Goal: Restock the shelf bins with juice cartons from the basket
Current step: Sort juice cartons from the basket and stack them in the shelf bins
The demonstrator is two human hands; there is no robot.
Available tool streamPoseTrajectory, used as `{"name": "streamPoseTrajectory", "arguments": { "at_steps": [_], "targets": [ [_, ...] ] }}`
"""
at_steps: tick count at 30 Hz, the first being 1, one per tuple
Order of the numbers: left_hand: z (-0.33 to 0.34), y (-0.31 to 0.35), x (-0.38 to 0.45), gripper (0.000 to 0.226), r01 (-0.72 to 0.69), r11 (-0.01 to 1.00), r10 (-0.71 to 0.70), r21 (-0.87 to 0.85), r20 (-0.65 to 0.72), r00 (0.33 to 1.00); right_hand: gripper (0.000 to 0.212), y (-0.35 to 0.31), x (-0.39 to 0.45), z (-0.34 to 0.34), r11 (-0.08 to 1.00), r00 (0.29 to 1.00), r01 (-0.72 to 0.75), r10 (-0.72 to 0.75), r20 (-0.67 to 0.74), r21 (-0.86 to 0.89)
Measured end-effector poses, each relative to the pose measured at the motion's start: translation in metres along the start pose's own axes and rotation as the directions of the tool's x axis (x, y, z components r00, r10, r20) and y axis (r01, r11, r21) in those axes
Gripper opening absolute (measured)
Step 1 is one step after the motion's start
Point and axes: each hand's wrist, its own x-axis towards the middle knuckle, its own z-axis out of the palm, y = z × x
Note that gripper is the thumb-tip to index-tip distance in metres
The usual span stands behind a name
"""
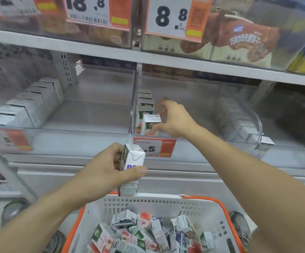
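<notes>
From the head view, we see our right hand pinching a small juice carton at the front of the clear shelf bin, beside its row. Our left hand grips another carton above the basket. These look light and stiff; we judge gripping the flat sides is best.

My one view is head-worn, facing forward and down, close on the shelf at twelve o'clock. The basket sits right below me at six o'clock, both forearms reaching in from the bottom edge.
</notes>
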Motion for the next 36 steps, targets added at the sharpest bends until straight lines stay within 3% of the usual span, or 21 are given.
{"name": "streamPoseTrajectory", "arguments": {
  "at_steps": [5,9,13,16,19,21,23,26,28,29,31,33,35,36],
  "targets": [
    [-0.003,-0.009,0.002,0.068,0.013,0.999,-0.013,0.049,0.006,1.0,0.075,-0.012,0.024,0.007,0.999,0.997,-0.05,0.05,0.05,-0.016],
    [0.003,-0.008,0.003,0.068,0.034,0.999,-0.033,0.037,-0.038,0.999,0.086,-0.019,0.03,0.005,0.98,0.96,-0.19,0.172,0.219,0.061],
    [0.011,-0.002,0.006,0.07,0.054,0.998,-0.053,0.008,-0.08,0.995,0.08,-0.021,0.031,0.011,0.979,0.948,-0.201,0.189,0.255,0.022],
    [0.014,-0.005,0.012,0.067,0.051,0.999,-0.049,0.019,-0.099,0.994,0.084,-0.017,0.031,0.012,0.952,0.948,-0.241,0.188,0.258,0.189],
    [0.019,-0.006,0.014,0.06,0.045,0.997,-0.036,0.062,-0.138,0.99,0.092,-0.005,0.027,0.006,0.842,0.92,-0.326,0.179,0.348,0.431],
    [0.023,-0.005,0.014,0.057,0.028,0.995,-0.011,0.097,-0.17,0.985,0.095,0.001,0.023,0.0,0.79,0.902,-0.366,0.17,0.397,0.492],
    [0.027,-0.005,0.013,0.054,-0.005,0.987,0.036,0.162,-0.193,0.981,0.088,0.002,0.019,-0.01,0.865,0.925,-0.304,0.169,0.34,0.4],
    [0.031,-0.003,0.01,0.053,-0.075,0.955,0.142,0.288,-0.219,0.965,0.039,-0.006,-0.001,-0.034,0.979,0.996,-0.073,0.061,0.07,0.191],
    [0.033,0.002,0.006,0.053,-0.135,0.908,0.238,0.397,-0.222,0.946,0.009,-0.008,-0.026,-0.047,0.969,0.999,0.044,-0.045,-0.003,0.241],
    [0.035,0.006,0.004,0.052,-0.165,0.872,0.291,0.46,-0.218,0.932,0.006,-0.008,-0.042,-0.052,0.952,0.996,0.079,-0.09,0.025,0.296],
    [0.038,0.012,0.001,0.05,-0.22,0.819,0.381,0.529,-0.217,0.899,0.028,-0.009,-0.075,-0.056,0.941,0.973,0.087,-0.15,0.174,0.326],
    [0.043,0.015,0.001,0.049,-0.279,0.782,0.464,0.558,-0.222,0.858,0.053,-0.012,-0.1,-0.054,0.979,0.942,0.088,-0.141,0.304,0.182],
    [0.05,0.018,0.001,0.047,-0.326,0.738,0.531,0.59,-0.211,0.821,0.054,-0.013,-0.114,-0.046,0.991,0.94,0.072,-0.104,0.324,0.109],
    [0.054,0.019,0.001,0.046,-0.339,0.721,0.552,0.605,-0.204,0.809,0.053,-0.012,-0.119,-0.041,0.985,0.943,0.05,-0.101,0.316,0.165]
  ]
}}
